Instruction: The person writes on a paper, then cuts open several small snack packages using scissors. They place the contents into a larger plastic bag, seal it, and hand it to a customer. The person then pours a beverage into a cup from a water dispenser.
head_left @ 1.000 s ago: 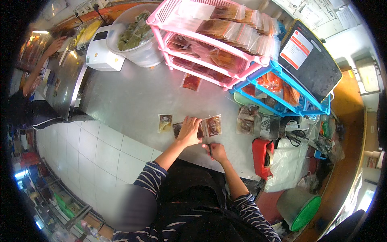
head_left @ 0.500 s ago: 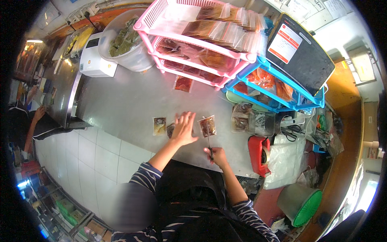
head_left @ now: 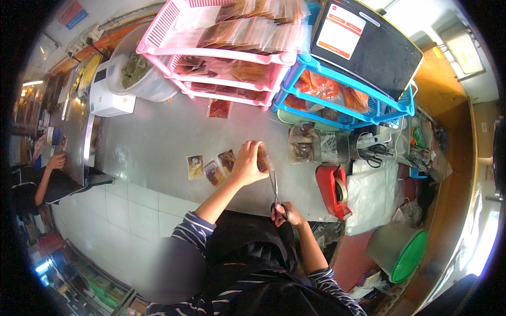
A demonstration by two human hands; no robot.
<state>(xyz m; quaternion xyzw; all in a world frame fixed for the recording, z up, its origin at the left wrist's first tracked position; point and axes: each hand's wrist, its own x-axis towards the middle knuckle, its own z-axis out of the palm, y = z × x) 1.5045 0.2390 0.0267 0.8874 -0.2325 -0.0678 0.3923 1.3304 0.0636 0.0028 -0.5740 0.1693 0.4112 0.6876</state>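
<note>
My left hand (head_left: pixel 250 164) is closed on a small clear sachet (head_left: pixel 263 158) with dark brown contents, pinched between thumb and fingers above the steel table. My right hand (head_left: pixel 290 215) grips a pair of scissors (head_left: pixel 274 190) by the black handles near the table's front edge. The blades point away from me, their tips at the sachet's lower right edge; whether they cut into it I cannot make out. Left of my left hand lie three more sachets: one with yellowish contents (head_left: pixel 195 167), a brown one (head_left: pixel 214 173) and a dark one (head_left: pixel 226 160).
A red sachet (head_left: pixel 219 108) lies by the pink tiered rack (head_left: pixel 221 52), with a blue rack (head_left: pixel 337 79) beside it. To the right stand a red tape dispenser (head_left: pixel 331 192) and a box of white sticks (head_left: pixel 331 147). A white machine (head_left: pixel 108 97) is far left; another person's hand (head_left: pixel 56 160) shows there.
My left hand has moved right from above the brown sachets and taken hold of the sachet that lay by the scissors. The scissors have shifted slightly toward me, and the whole view has turned a little.
</note>
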